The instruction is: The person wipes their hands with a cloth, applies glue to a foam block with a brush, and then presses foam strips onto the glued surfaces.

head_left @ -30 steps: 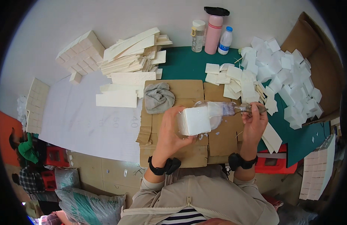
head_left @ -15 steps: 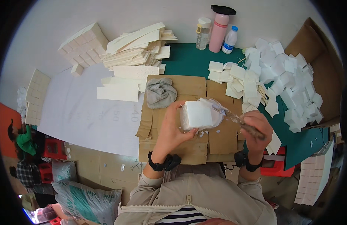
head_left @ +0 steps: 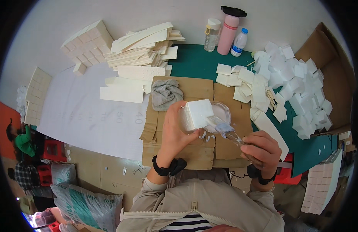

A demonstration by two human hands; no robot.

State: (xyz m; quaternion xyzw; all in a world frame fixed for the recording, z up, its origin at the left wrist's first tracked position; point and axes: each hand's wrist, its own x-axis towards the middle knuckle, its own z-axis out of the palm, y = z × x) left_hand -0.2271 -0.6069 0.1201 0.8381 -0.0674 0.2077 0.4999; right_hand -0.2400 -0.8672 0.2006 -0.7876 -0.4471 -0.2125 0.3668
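My left hand (head_left: 176, 129) grips a white foam block (head_left: 200, 113) by its left and lower sides, tilting it over the cardboard. Closed around the handle of a brush (head_left: 232, 135) is my right hand (head_left: 261, 150). White paste coats the brush's end, which meets the lower right side of the block. Partly behind the block, a round shallow dish (head_left: 224, 112) with whitish stuff in it rests on the cardboard sheet (head_left: 194, 154). Small white blobs lie just below the block.
A grey cloth (head_left: 167, 95) lies at the cardboard's far left. Long cream strips (head_left: 142, 50) are stacked behind it. White blocks (head_left: 297, 83) are heaped at right beside flat cream pieces (head_left: 246, 77). A pink flask (head_left: 228, 34) and two bottles stand at the wall.
The block has tipped and shifted slightly up and left. My right hand has come lower and nearer me, and the brush end has moved down along the block's right side.
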